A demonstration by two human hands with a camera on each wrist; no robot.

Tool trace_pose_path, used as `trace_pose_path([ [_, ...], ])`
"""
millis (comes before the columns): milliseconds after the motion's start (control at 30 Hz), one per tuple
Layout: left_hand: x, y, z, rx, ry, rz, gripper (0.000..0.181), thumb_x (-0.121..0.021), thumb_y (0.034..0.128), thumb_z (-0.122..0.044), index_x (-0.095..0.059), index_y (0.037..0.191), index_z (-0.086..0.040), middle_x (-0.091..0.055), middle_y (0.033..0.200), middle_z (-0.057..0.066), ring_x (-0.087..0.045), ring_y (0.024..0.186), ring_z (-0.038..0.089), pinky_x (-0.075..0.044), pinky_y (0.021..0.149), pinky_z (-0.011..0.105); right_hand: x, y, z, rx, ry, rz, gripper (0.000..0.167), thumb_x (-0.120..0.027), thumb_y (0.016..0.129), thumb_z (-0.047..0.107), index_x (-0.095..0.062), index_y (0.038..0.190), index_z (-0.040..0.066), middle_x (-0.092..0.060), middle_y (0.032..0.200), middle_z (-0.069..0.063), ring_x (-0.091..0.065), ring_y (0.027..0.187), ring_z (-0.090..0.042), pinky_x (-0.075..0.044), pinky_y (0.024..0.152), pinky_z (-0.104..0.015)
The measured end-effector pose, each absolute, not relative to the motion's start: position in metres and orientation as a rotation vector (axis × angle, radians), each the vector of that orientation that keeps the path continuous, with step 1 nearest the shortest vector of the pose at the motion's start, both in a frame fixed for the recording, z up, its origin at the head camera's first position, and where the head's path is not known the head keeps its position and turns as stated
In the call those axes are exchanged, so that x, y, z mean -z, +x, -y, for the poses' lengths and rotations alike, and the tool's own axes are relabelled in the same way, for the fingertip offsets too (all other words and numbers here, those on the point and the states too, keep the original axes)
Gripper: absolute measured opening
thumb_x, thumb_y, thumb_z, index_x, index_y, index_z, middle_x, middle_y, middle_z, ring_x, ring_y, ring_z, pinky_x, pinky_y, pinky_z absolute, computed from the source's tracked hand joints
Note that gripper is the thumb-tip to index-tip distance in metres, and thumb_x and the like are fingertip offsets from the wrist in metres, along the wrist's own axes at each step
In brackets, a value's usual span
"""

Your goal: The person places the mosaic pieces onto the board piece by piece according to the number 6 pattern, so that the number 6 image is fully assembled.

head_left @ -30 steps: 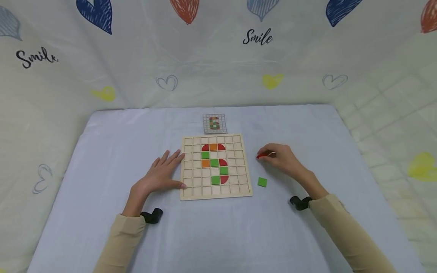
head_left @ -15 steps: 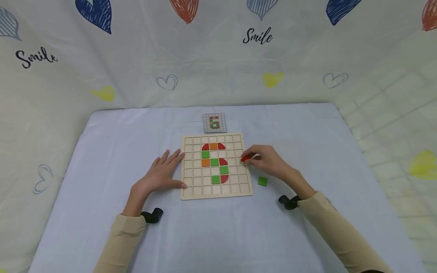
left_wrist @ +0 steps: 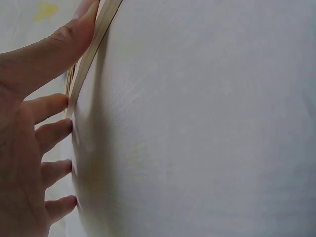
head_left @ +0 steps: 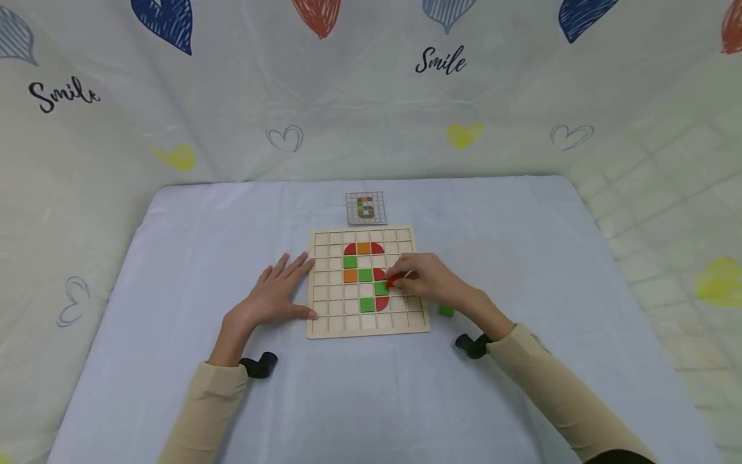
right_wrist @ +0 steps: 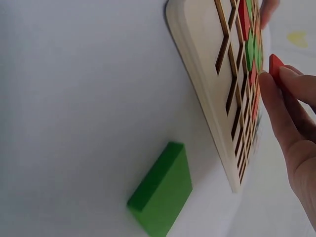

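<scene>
A wooden grid board (head_left: pixel 324 325) lies mid-table, with red rounded, orange square and green square tiles set in several of its cells. My left hand (head_left: pixel 271 299) rests at its left edge, fingers spread, the thumb (left_wrist: pixel 59 49) touching the rim in the left wrist view. Above the board's right half, my right hand (head_left: pixel 429 277) pinches a red tile (right_wrist: pixel 274 66) between thumb and fingers. That tile is held off the surface, close to the inlaid green and red tiles. A loose green square tile (right_wrist: pixel 165 195) lies on the cloth right of the board, partly hidden by the right wrist in the head view.
Behind the board lies a small pattern card (head_left: pixel 366 208) printed with a coloured grid figure. White cloth (head_left: pixel 371 393) covers the table. A printed curtain (head_left: pixel 359 96) hangs at the back and sides.
My right hand has carried the red tile leftward from the cloth beside the board to over its inlaid tiles. The left hand has stayed in place at the board's edge.
</scene>
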State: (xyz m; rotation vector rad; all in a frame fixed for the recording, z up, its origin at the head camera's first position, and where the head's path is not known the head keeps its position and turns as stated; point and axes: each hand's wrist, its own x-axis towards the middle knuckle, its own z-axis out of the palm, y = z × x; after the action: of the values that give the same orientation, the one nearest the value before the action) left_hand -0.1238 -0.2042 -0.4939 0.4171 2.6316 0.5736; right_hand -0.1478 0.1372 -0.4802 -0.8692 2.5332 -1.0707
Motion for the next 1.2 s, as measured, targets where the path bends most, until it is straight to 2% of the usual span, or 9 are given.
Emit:
trace_pose_path([
  [133,0.493,-0.124,0.204,-0.576,0.414,-2.631,0.115,-0.088,0.0778,-0.047,-0.021,0.166,-0.014,-0.010,0.175,0.008,0.004,0.160,0.039,-0.001,0.126,0.065,0.482,-0.147,-0.129,1.102,-0.861,-2.488,0.021,-0.076,0.092,0.005,-0.076,0.114,0.005,-0.076,0.111,-0.006,-0.068,0.101,-0.020,-0.061,0.088,-0.032],
  [300,0.493,-0.124,0.204,-0.576,0.411,-2.630,0.115,-0.087,0.0781,-0.047,-0.020,0.166,-0.014,-0.010,0.175,0.008,0.005,0.160,0.039,0.000,0.126,0.065,0.483,-0.146,-0.116,1.124,-0.888,-2.449,0.014,-0.076,0.092,0.005,-0.076,0.105,0.008,-0.076,0.101,0.000,-0.069,0.095,-0.015,-0.060,0.087,-0.028],
  [567,0.493,-0.124,0.203,-0.573,0.413,-2.630,0.115,-0.087,0.0786,-0.047,-0.020,0.166,-0.014,-0.010,0.175,0.007,0.004,0.160,0.039,-0.001,0.126,0.065,0.484,-0.147,-0.098,1.044,-1.046,-2.439,0.008,-0.075,0.093,0.007,-0.079,0.099,0.010,-0.075,0.095,0.001,-0.065,0.087,-0.010,-0.056,0.077,-0.023],
  [867,0.493,-0.124,0.204,-0.578,0.421,-2.633,0.113,-0.086,0.0791,-0.050,-0.022,0.166,-0.014,-0.012,0.174,0.008,0.002,0.160,0.040,-0.002,0.125,0.066,0.481,-0.148,-0.085,0.998,-1.101,-2.401,0.013,-0.076,0.092,0.008,-0.078,0.105,0.009,-0.076,0.097,0.003,-0.064,0.089,-0.008,-0.055,0.080,-0.022],
  [1067,0.493,-0.125,0.204,-0.574,0.418,-2.623,0.114,-0.086,0.0790,-0.050,-0.021,0.166,-0.015,-0.010,0.175,0.007,0.004,0.160,0.039,-0.001,0.126,0.065,0.481,-0.149,-0.075,0.985,-1.077,-2.361,0.018,-0.075,0.093,0.006,-0.074,0.111,0.004,-0.075,0.097,-0.001,-0.066,0.085,-0.008,-0.056,0.080,-0.019],
  [1200,0.493,-0.125,0.204,-0.571,0.412,-2.621,0.114,-0.086,0.0794,-0.049,-0.020,0.166,-0.016,-0.009,0.175,0.006,0.005,0.161,0.038,0.000,0.126,0.064,0.480,-0.149,-0.070,0.947,-1.119,-2.371,0.014,-0.075,0.093,0.006,-0.074,0.107,0.004,-0.075,0.097,-0.002,-0.064,0.085,-0.010,-0.056,0.081,-0.019],
])
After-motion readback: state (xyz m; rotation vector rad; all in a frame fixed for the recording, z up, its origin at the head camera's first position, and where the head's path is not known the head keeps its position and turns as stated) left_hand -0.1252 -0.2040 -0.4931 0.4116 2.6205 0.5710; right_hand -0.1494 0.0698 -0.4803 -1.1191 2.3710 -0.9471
